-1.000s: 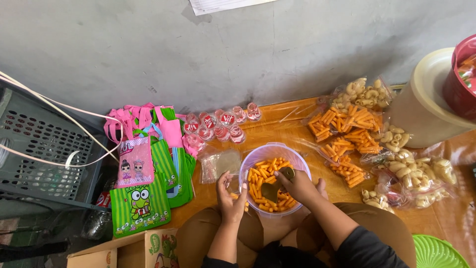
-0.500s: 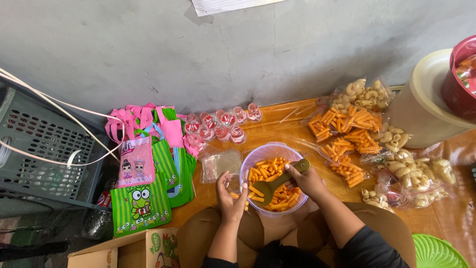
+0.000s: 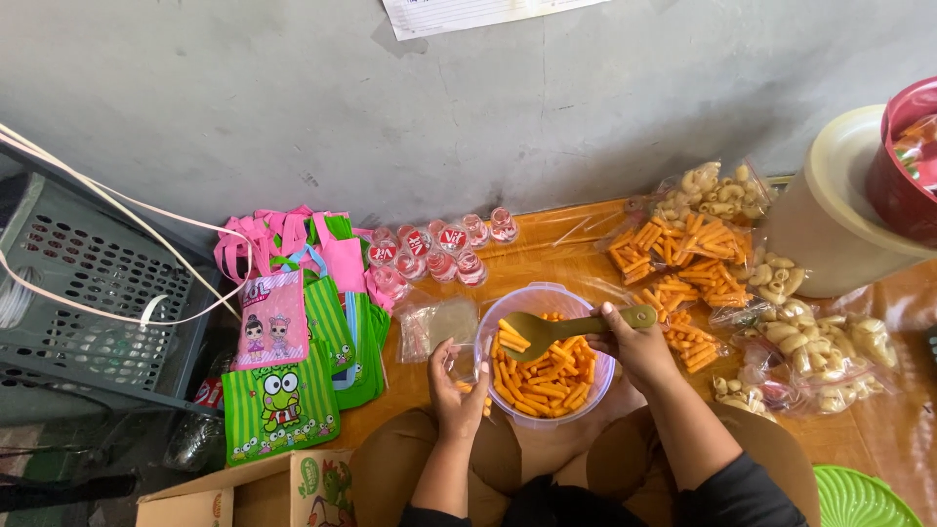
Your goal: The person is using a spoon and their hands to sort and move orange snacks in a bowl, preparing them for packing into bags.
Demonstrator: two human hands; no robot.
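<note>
Centrally, a clear plastic bowl (image 3: 547, 356) of orange snack sticks rests on the person's lap, close enough for both hands to work over it. The right hand (image 3: 639, 346) is clenched around the handle of an olive-green spoon (image 3: 571, 329), whose scoop lies level over the sticks, a few pieces on it, so that nothing spills. The left hand (image 3: 457, 390) grasps a small clear bag (image 3: 464, 369) at the bowl's left rim, apparently holding it open right beside the spoon. Just beyond the bowl, spare clear bags (image 3: 437, 324) lie flat on the orange floor mat (image 3: 547, 244). Filled packets of orange sticks (image 3: 683, 259) and of pale curled crackers (image 3: 815, 342) are heaped on the right, apart from the bowl. Small sealed water cups (image 3: 434, 252) stand near the grey wall (image 3: 390, 107), and pink and green cartoon tote bags (image 3: 293, 332) lie in a fan on the left, beside a grey crate (image 3: 78, 283).
</note>
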